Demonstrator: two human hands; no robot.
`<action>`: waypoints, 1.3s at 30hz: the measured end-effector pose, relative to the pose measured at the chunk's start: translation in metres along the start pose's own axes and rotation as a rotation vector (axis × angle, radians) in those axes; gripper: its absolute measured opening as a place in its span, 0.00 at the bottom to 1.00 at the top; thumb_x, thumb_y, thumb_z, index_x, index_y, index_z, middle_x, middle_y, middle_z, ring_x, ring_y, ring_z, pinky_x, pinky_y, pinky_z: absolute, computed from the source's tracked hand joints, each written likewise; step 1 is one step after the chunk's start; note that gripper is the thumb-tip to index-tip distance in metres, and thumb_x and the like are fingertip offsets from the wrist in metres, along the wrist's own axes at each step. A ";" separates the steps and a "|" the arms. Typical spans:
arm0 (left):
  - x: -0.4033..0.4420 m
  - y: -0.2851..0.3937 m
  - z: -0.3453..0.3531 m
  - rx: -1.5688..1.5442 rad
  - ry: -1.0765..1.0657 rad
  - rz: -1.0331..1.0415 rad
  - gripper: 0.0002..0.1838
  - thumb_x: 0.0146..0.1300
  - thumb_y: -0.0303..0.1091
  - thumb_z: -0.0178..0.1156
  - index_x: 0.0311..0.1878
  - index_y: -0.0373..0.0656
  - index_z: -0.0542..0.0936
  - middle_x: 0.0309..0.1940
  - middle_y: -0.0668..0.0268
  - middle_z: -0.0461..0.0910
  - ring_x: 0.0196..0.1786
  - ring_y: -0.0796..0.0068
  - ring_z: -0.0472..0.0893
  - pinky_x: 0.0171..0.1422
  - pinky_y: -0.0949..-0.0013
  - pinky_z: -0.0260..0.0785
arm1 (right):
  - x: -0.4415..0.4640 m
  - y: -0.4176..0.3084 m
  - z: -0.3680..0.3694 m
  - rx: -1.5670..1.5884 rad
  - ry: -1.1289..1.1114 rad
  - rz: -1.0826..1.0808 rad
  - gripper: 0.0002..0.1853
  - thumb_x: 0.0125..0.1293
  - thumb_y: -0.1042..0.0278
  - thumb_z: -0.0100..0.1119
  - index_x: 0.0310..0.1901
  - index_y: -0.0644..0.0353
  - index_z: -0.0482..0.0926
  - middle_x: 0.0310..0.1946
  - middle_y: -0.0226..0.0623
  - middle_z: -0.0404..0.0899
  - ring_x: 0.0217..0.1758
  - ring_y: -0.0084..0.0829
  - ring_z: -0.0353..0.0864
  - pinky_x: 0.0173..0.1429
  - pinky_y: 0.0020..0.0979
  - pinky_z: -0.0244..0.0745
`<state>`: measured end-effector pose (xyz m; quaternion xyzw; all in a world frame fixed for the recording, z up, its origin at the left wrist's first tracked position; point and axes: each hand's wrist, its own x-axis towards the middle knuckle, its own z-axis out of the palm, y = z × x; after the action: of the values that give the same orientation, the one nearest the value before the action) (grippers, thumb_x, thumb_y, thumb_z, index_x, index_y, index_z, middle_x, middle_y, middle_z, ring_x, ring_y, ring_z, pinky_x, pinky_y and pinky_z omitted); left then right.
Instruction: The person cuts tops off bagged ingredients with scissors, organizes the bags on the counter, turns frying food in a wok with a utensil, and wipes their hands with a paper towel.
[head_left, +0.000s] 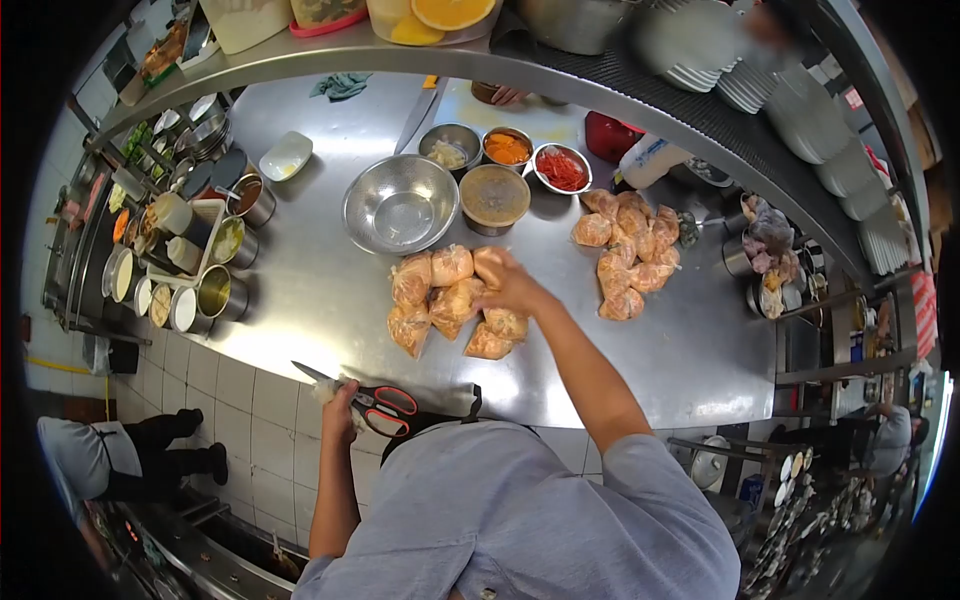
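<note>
Low at the table's front edge, my left hand (341, 410) is closed around a pair of scissors (385, 408) with black and red handles. The blades point up and left, and a scrap of what looks like clear plastic (325, 390) shows at the same fist. My right hand (512, 287) reaches over a cluster of tied plastic bags of orange-brown food (452, 300), its fingers apart at the upper right bags. Whether it grips one of them is hard to see. A second group of similar bags (625, 250) lies farther right.
Behind the bags stand a perforated metal bowl (358, 222), a round tub (495, 195) and bowls of orange pieces (507, 148) and red strips (562, 168). A knife (415, 120) lies farther back. A metal shelf (300, 58) overhangs the table. Another person (110, 460) stands at left.
</note>
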<state>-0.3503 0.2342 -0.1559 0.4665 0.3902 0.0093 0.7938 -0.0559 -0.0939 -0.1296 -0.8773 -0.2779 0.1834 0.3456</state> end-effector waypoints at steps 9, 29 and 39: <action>0.024 -0.007 -0.014 0.018 -0.040 0.054 0.13 0.60 0.37 0.60 0.42 0.37 0.79 0.34 0.63 0.82 0.36 0.68 0.81 0.42 0.65 0.73 | -0.049 -0.030 -0.003 -0.202 -0.097 0.382 0.48 0.35 0.50 0.78 0.65 0.31 0.68 0.77 0.37 0.30 0.70 0.60 0.56 0.66 0.57 0.64; 0.048 0.006 0.043 0.001 -0.174 0.066 0.12 0.58 0.34 0.61 0.44 0.40 0.76 0.35 0.65 0.79 0.37 0.67 0.81 0.44 0.64 0.75 | -0.190 0.074 -0.002 0.495 0.821 0.365 0.14 0.51 0.73 0.68 0.41 0.55 0.81 0.57 0.41 0.63 0.60 0.40 0.68 0.63 0.33 0.67; 0.031 0.005 0.076 -0.053 -0.158 0.058 0.16 0.57 0.31 0.62 0.48 0.38 0.74 0.39 0.63 0.79 0.40 0.67 0.81 0.48 0.64 0.74 | -0.146 0.094 -0.052 0.004 0.980 0.214 0.05 0.58 0.71 0.58 0.30 0.59 0.82 0.36 0.46 0.77 0.43 0.43 0.77 0.49 0.37 0.72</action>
<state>-0.2788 0.1929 -0.1512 0.4556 0.3123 0.0058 0.8336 -0.1086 -0.2672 -0.1410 -0.8833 0.0088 -0.2151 0.4164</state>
